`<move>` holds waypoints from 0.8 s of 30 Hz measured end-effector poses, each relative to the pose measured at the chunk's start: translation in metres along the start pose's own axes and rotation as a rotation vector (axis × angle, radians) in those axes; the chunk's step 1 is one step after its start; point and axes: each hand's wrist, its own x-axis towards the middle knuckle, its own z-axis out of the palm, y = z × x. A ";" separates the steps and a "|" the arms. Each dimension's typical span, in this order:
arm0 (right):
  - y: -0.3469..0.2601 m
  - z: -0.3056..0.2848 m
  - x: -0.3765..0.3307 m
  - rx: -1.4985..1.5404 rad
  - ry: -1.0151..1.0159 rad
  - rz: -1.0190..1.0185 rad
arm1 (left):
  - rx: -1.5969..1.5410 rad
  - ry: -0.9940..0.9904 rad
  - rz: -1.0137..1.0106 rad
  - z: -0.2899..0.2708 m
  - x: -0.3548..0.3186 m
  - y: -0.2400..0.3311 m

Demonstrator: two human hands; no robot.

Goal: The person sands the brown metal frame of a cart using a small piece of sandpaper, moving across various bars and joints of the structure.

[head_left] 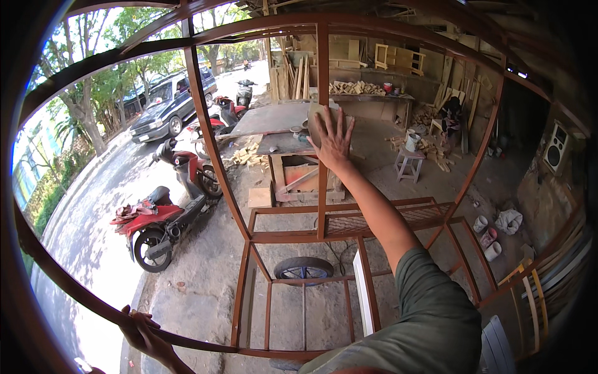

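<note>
Gripping a lower bar of the rust-brown steel frame (283, 235), left hand (142, 329) steadies; right hand (332, 138) presses a sanding pad (316, 114), flat-palmed, on its upright — a slip could scrape knuckles.

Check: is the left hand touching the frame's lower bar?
Touching. The head view shows the left hand with fingers curled over the rust-brown frame bar.

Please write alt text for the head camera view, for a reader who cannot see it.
A person's right hand presses a flat sanding pad against an upright bar of a rust-brown metal frame, while the left hand grips a lower bar. Beyond the frame are a red motorbike, a dark car and a wood workshop.
</note>
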 end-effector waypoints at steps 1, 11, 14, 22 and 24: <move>0.004 0.003 0.016 0.003 0.051 0.009 | 0.001 0.001 0.015 -0.001 0.000 -0.004; 0.011 -0.018 0.132 -0.072 0.154 -0.072 | -0.041 -0.055 0.113 -0.011 -0.002 -0.001; 0.019 -0.026 0.154 -0.096 0.262 -0.009 | -0.026 -0.027 0.099 -0.005 -0.003 0.011; -0.039 -0.016 0.271 -0.102 0.422 0.075 | -0.131 0.041 -0.067 0.007 0.000 0.022; -0.103 -0.017 0.296 -0.085 0.395 0.001 | -0.181 0.047 -0.032 0.004 0.000 0.016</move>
